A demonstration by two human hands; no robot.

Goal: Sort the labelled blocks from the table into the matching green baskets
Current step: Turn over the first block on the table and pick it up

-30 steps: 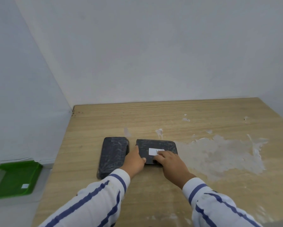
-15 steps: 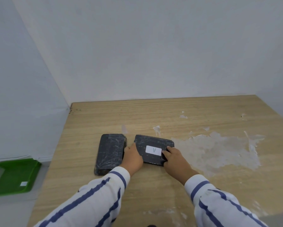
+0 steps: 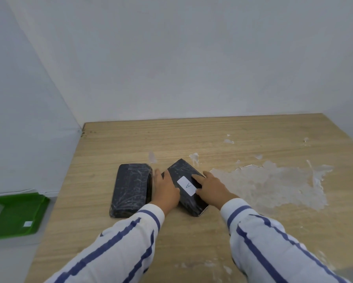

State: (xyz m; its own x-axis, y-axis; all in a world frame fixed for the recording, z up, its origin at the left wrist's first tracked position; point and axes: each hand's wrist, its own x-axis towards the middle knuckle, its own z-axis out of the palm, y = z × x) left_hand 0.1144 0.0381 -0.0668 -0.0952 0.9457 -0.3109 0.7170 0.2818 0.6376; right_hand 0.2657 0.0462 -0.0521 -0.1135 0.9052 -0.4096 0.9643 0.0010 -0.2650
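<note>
Two black wrapped blocks lie on the wooden table (image 3: 212, 135). The right block (image 3: 182, 170) carries a white label reading "A" and lies turned at an angle. My left hand (image 3: 166, 189) grips its left edge and my right hand (image 3: 211, 187) holds its right edge, fingers over the top. The left block (image 3: 130, 188) lies flat beside my left hand, with no label showing. A green basket (image 3: 14, 213) with a small white label inside sits below the table's left edge.
White walls close the table at the back and left. Pale scraped patches (image 3: 273, 184) mark the table surface right of the blocks. My striped sleeves (image 3: 118, 246) cover the near part of the table.
The block labelled "A" has been rotated from lying crosswise to a diagonal, near end toward me. Both hands stay on its edges. The other block has not moved.
</note>
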